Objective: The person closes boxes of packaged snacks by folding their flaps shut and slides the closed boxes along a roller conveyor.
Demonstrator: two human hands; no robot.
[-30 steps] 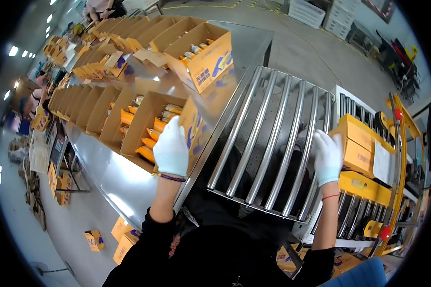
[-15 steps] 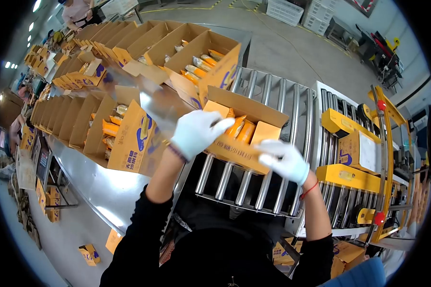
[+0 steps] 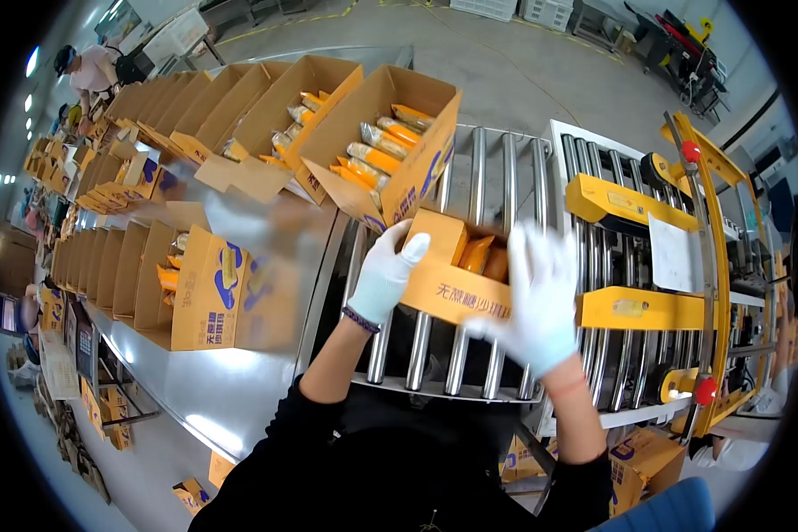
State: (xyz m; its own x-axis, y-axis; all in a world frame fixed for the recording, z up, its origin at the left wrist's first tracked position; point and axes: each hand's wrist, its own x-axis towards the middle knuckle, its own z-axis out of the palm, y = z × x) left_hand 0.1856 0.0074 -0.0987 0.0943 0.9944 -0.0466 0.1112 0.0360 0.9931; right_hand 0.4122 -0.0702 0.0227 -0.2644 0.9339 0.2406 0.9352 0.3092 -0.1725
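Observation:
A cardboard box [image 3: 457, 291] with printed lettering stands on the metal roller conveyor [image 3: 415, 350] in front of me. Orange-wrapped packets [image 3: 477, 255] show through its partly open top, and a flap at its left end lies folded in. My gloved left hand [image 3: 387, 270] grips the box's left end, thumb on top and fingers round the far corner. At the right end, my gloved right hand [image 3: 538, 297] is spread open, blurred by motion, and covers that side of the box. Whether it touches the cardboard I cannot tell. Directly behind stands a larger-looking open box [image 3: 426, 173] of packets.
Rows of open filled boxes [image 3: 206, 293] line the steel table [image 3: 173, 390] on my left. To the right is a machine with yellow guide bars [image 3: 643, 308] over rollers. A person [image 3: 93, 71] stands at the far left. More cartons [image 3: 645, 461] sit below right.
My left hand has gone from above the packets to the box's left end. My right hand has lifted and spread. The far flap no longer stands up. The carton between the yellow guides has gone.

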